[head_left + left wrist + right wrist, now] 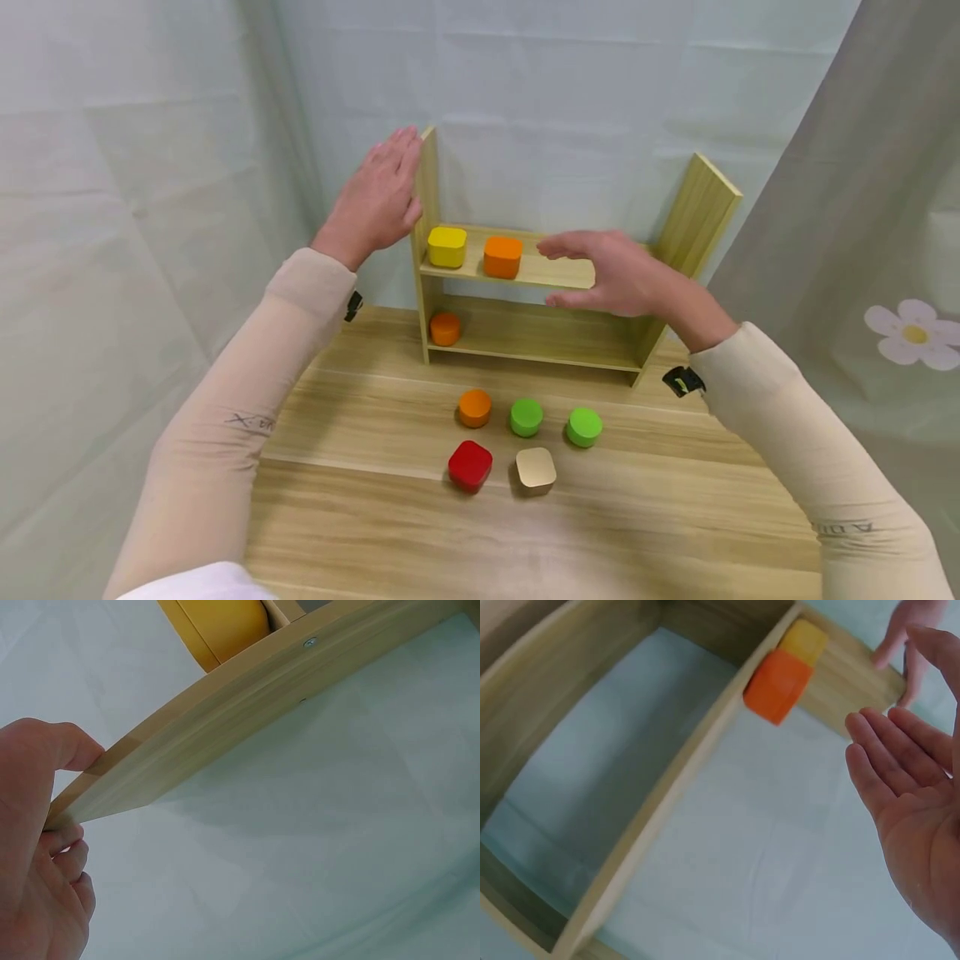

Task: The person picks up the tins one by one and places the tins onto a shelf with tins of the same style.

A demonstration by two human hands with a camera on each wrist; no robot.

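Note:
A wooden two-tier shelf stands at the back of the table. Its upper board carries a yellow square block and an orange square block; an orange round block sits on the lower board. My left hand lies with straight fingers against the outer face of the shelf's left upright, thumb on its edge. My right hand hovers open, palm facing left, in front of the upper board, just right of the orange square block, holding nothing.
On the table in front of the shelf lie an orange round block, two green round blocks, a red square block and a beige square block. Pale cloth walls surround the table.

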